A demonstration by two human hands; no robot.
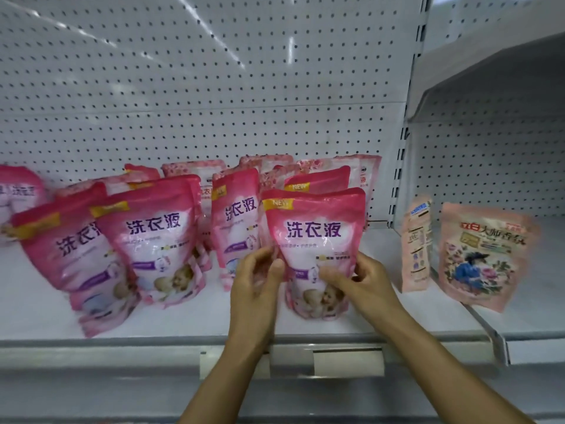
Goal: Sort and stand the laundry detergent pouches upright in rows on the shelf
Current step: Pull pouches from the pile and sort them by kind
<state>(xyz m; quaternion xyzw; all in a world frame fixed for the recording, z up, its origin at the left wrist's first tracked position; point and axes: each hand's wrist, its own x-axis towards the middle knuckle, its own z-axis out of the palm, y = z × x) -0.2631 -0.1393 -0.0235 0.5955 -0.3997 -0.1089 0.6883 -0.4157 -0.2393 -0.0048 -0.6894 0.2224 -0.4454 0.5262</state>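
A pink detergent pouch with purple characters stands upright at the front middle of the white shelf. My left hand grips its left edge, thumb on the front. My right hand grips its lower right side, thumb across the front. Several more pink pouches stand behind it and to the left; the front left pouch leans to the right, and another pouch stands beside it. Paler floral pink pouches stand in the back row.
Two salmon-coloured pouches stand at the right, one side-on and one with a blue bird print. A white pegboard wall backs the shelf. A price-tag rail runs along the front edge. An upright post divides the bays.
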